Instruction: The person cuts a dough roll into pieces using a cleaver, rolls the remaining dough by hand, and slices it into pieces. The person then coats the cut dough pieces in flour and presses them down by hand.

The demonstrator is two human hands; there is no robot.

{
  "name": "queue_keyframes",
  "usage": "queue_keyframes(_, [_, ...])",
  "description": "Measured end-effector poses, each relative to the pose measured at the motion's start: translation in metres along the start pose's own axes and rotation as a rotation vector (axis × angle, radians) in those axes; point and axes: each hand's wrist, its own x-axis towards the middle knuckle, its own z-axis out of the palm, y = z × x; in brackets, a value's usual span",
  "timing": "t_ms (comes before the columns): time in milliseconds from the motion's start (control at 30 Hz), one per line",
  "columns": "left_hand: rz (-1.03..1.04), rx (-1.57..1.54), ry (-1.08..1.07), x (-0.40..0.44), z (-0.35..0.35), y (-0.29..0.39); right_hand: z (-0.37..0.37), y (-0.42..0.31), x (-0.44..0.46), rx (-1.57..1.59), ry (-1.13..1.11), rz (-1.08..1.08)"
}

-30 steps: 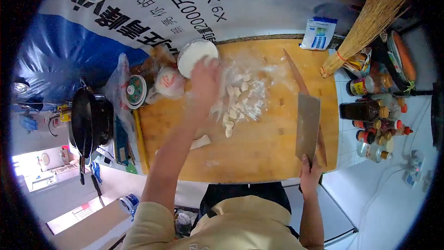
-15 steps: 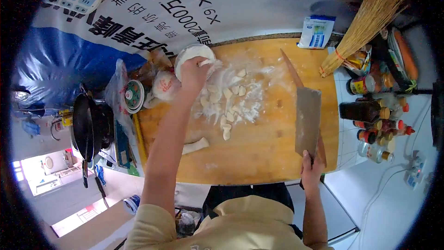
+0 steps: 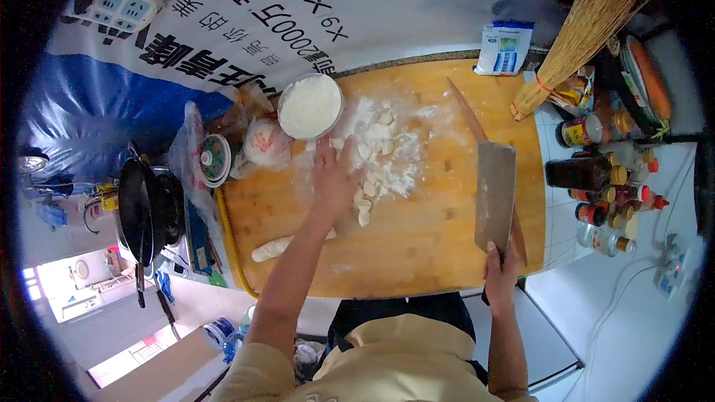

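Note:
My left hand (image 3: pixel 334 177) lies palm down over the floured dough pieces (image 3: pixel 378 134), its fingers spread. It hides some of the pieces beneath it. Just beyond it stands a bowl of flour (image 3: pixel 310 108). A roll of dough (image 3: pixel 275 247) rests on the wooden board (image 3: pixel 417 253), partly behind my left forearm. On the right, my right hand (image 3: pixel 500 274) is closed around the handle of a cleaver (image 3: pixel 494 190). The broad blade points away from me, above a wooden rolling pin (image 3: pixel 468 109) that shows at both ends.
Bottles and jars (image 3: pixel 596 179) crowd the right side. A straw brush (image 3: pixel 581 37) and a white-blue packet (image 3: pixel 505 48) stand at the back right. Left of the board are a plastic bag (image 3: pixel 267 141), a lidded green pot (image 3: pixel 214 160) and a black pan (image 3: pixel 139 205).
My left hand has come out of the flour bowl and moved down onto the dough pieces, its fingers now spread. My right hand with the cleaver has hardly moved.

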Motion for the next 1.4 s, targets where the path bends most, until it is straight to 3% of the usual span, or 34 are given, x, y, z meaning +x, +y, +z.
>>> queue_keyframes(100, [0.022,-0.225,0.139,-0.019,0.007,0.018,0.001,-0.004,-0.002,-0.016,-0.048,0.135])
queue_keyframes(167, [0.036,-0.073,-0.152,-0.035,0.000,0.042,0.007,0.009,-0.003,-0.021,-0.004,0.044])
queue_keyframes(267, [0.210,-0.012,-0.256,-0.051,-0.012,0.057,0.011,0.002,-0.004,0.014,0.036,-0.047])
queue_keyframes(400, [0.274,0.079,-0.228,-0.014,0.008,0.046,0.009,0.001,-0.006,-0.017,-0.039,0.032])
queue_keyframes(467, [0.254,0.038,-0.051,0.012,0.008,0.039,0.010,-0.007,-0.006,0.004,-0.028,0.006])
queue_keyframes(533, [0.157,-0.012,-0.041,0.026,0.007,0.038,0.014,-0.011,-0.008,0.028,-0.012,-0.020])
queue_keyframes(567, [0.064,-0.060,-0.033,0.029,0.007,0.038,0.016,-0.010,-0.009,0.067,0.000,0.000])
queue_keyframes(633, [0.065,-0.085,-0.023,0.014,0.011,0.040,0.015,-0.006,-0.011,0.110,0.016,0.019])
queue_keyframes(700, [0.070,-0.105,-0.013,-0.011,0.009,0.043,0.011,-0.001,-0.012,-0.039,-0.028,0.064])
queue_keyframes(767, [0.115,0.000,-0.247,-0.041,0.000,0.049,0.010,-0.005,-0.013,-0.023,-0.029,0.047])
queue_keyframes(900, [0.360,0.014,-0.310,-0.051,0.001,0.029,0.006,-0.018,-0.018,-0.007,-0.077,0.092])
queue_keyframes(1033, [0.201,0.022,-0.128,-0.006,0.000,0.017,0.018,-0.003,-0.018,0.050,-0.077,0.050])
queue_keyframes(1100, [0.119,-0.028,-0.062,-0.007,0.000,0.018,0.022,-0.003,-0.020,-0.088,-0.070,0.054])
queue_keyframes(1167, [0.092,-0.322,0.091,-0.023,0.006,0.018,0.024,-0.011,-0.021,-0.151,-0.098,0.008])
queue_keyframes(1267, [0.169,-0.386,0.149,-0.079,0.006,-0.010,0.027,-0.021,-0.024,-0.245,-0.148,-0.121])
queue_keyframes(1400, [0.013,-0.401,0.112,-0.146,-0.014,-0.055,0.042,-0.015,-0.029,-0.342,-0.210,-0.242])
